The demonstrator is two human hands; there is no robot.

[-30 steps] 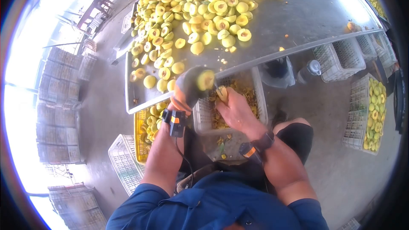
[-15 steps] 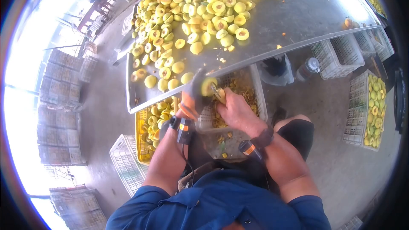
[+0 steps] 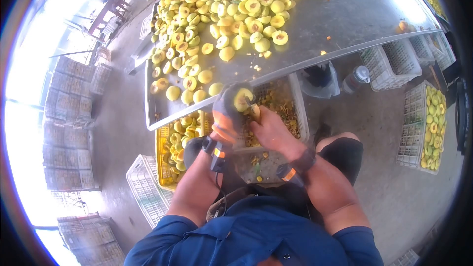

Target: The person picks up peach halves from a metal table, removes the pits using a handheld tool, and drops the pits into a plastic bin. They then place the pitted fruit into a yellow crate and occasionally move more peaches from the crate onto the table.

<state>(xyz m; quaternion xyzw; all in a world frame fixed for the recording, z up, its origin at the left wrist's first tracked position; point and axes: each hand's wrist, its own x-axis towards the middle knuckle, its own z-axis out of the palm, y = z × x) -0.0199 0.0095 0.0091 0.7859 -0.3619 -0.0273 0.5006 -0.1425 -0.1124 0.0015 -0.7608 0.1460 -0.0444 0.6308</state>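
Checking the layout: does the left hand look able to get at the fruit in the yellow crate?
Likely yes: the yellow crate is close by, its fruit uncovered on the near side, though the left hand holds a cut fruit.

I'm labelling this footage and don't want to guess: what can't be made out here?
All in the head view:
- Tip of the yellow-handled tool: too small and blurred against the cut yellow-green fruit.
- Fingertips of the left hand, in a grey-and-orange glove: blurred, partly behind that fruit.
- Floor of the white plastic crate: hidden under yellow-brown scraps.
- Far edge of the grey metal table: cut off by the picture's top.
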